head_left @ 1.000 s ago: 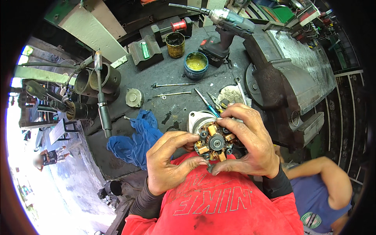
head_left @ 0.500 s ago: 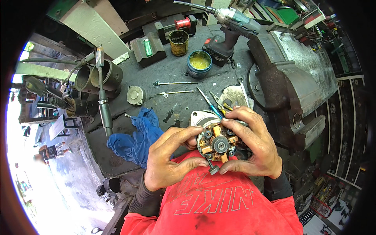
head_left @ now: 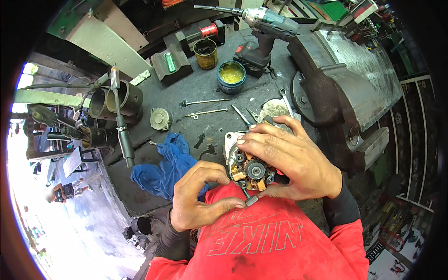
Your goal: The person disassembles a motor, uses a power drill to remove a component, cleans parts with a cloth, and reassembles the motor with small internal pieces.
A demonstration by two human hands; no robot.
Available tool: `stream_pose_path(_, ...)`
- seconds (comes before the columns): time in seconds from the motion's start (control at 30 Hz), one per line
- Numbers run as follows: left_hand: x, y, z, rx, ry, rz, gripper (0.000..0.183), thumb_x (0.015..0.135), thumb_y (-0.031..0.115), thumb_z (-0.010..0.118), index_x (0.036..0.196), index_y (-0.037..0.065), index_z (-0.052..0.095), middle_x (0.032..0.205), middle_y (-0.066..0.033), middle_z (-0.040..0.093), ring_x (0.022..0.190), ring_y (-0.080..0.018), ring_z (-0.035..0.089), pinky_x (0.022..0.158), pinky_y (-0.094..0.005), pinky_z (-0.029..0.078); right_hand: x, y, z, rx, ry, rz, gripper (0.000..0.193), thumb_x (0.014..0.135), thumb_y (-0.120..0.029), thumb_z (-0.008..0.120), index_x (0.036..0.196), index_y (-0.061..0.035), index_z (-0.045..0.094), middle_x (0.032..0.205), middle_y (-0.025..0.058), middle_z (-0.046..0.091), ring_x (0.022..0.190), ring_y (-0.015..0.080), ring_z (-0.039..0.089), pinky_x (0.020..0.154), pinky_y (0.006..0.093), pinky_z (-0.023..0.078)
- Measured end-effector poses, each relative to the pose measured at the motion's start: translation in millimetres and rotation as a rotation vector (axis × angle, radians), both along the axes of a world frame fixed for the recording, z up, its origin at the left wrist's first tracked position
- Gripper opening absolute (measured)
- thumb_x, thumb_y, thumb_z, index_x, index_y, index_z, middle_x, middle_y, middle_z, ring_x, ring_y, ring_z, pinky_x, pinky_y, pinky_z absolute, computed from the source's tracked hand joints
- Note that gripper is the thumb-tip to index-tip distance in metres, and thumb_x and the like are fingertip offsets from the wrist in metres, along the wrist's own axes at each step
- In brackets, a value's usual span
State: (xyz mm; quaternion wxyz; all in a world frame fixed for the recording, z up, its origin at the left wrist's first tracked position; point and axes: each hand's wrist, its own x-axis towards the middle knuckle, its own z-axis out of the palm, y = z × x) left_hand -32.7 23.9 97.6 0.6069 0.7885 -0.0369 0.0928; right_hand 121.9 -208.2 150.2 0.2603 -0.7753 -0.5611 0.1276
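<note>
My right hand spreads over an opened starter motor, its fingers across the far side and its thumb at the near side. Copper-coloured brushes and a round dark centre show on the motor's exposed end. Curled at the motor's left rim is my left hand, its thumb tip close to a small dark block that sticks out on a lead. Whether that thumb presses the block I cannot tell. The motor's underside is hidden by my hands and red shirt.
A blue cloth lies left of the motor. Beyond it are a round metal cap, two thin rods, pliers and a wrench. Farther back stand a grease tub and an impact wrench. A big vise occupies the right.
My right hand has slid left over the motor's face, covering its upper right. My left fingers have drawn back to the left rim, and the motor has shifted slightly left.
</note>
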Motion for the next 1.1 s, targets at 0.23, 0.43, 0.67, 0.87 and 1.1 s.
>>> stream_pose_path(0.23, -6.3, -6.0, -1.6, 0.013, -0.022, -0.017, 0.048, 0.069, 0.024, 0.103, 0.102, 0.005, 0.074, 0.102, -0.0099, 0.076, 0.094, -0.0246, 0.073, 0.082, -0.0348, 0.059, 2.1, 5.7, -6.1, 0.168, 0.08, -0.016, 0.084, 0.068, -0.032, 0.097, 0.141, -0.0079, 0.065, 0.136, 0.0103, 0.072, 0.132, 0.0291, 0.067, 0.12, 0.0528, 0.037)
stream_pose_path(0.43, -7.5, -10.6, 2.3, 0.035, -0.035, -0.002, 0.043, 0.069, 0.022, 0.101, 0.101, 0.005, 0.078, 0.101, -0.0083, 0.077, 0.095, -0.0263, 0.074, 0.084, -0.0368, 0.059, 5.8, 0.0, 7.0, 0.229, 0.17, 0.0, 0.085, 0.066, -0.03, 0.098, 0.141, -0.0077, 0.065, 0.136, 0.011, 0.072, 0.13, 0.0295, 0.068, 0.12, 0.0517, 0.038)
stream_pose_path(0.67, -5.7, -15.7, 7.4, 0.145, -0.082, -0.04, 0.041, 0.076, 0.014, 0.094, 0.115, 0.009, 0.082, 0.096, -0.0065, 0.075, 0.088, -0.0245, 0.071, 0.079, -0.0355, 0.056, 2.9, -23.7, 26.7, 0.326, 0.097, -0.105, 0.089, 0.062, -0.031, 0.1, 0.14, -0.0065, 0.066, 0.135, 0.0105, 0.074, 0.129, 0.0309, 0.069, 0.117, 0.0517, 0.041)
stream_pose_path(0.87, -2.7, -34.8, 6.7, 0.162, -0.115, 0.088, 0.03, 0.077, 0.011, 0.092, 0.104, 0.008, 0.079, 0.085, -0.0045, 0.07, 0.075, -0.0227, 0.065, 0.068, -0.036, 0.051, -10.3, -27.5, 22.1, 0.284, 0.078, -0.103, 0.09, 0.062, -0.029, 0.101, 0.141, -0.0034, 0.065, 0.133, 0.0142, 0.072, 0.126, 0.0324, 0.069, 0.113, 0.0499, 0.045)
stream_pose_path(1.1, -10.1, -53.9, -9.0, 0.027, -0.157, 0.252, 0.031, 0.078, 0.009, 0.092, 0.106, 0.004, 0.079, 0.085, -0.0078, 0.069, 0.073, -0.021, 0.065, 0.066, -0.0329, 0.05, -30.5, -16.5, 15.7, 0.306, 0.019, -0.103, 0.089, 0.064, -0.027, 0.099, 0.141, -0.002, 0.064, 0.133, 0.0159, 0.071, 0.122, 0.0337, 0.068, 0.11, 0.0486, 0.046)
